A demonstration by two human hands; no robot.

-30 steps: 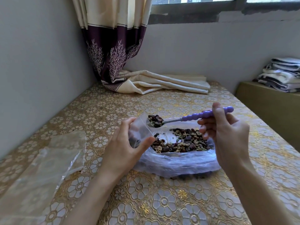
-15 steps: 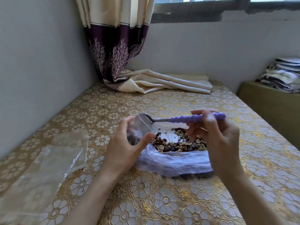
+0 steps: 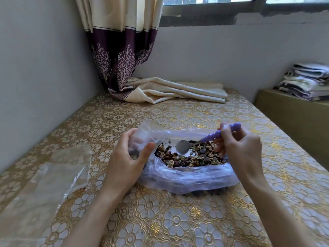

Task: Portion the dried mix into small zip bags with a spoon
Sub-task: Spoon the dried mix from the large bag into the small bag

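A large clear plastic bag [image 3: 187,179] lies open on the table, full of dried mix [image 3: 195,157] in brown, dark and pale pieces. My left hand [image 3: 126,161] grips a small clear zip bag [image 3: 144,136] at the big bag's left edge; some dark pieces show inside it. My right hand [image 3: 240,148] holds a spoon by its purple beaded handle [image 3: 219,133]. The spoon's metal bowl [image 3: 183,147] is empty and hangs tilted just above the mix.
The table wears a gold floral cloth [image 3: 160,220]. Clear plastic bags [image 3: 44,189] lie flat at the left. A curtain end [image 3: 169,90] is bunched at the back near the wall. A box [image 3: 292,118] with folded cloths stands to the right.
The loaded spoon was tipped into the small bag and emptied. My right hand has since drawn it back to the right and lowered its bowl over the mix.
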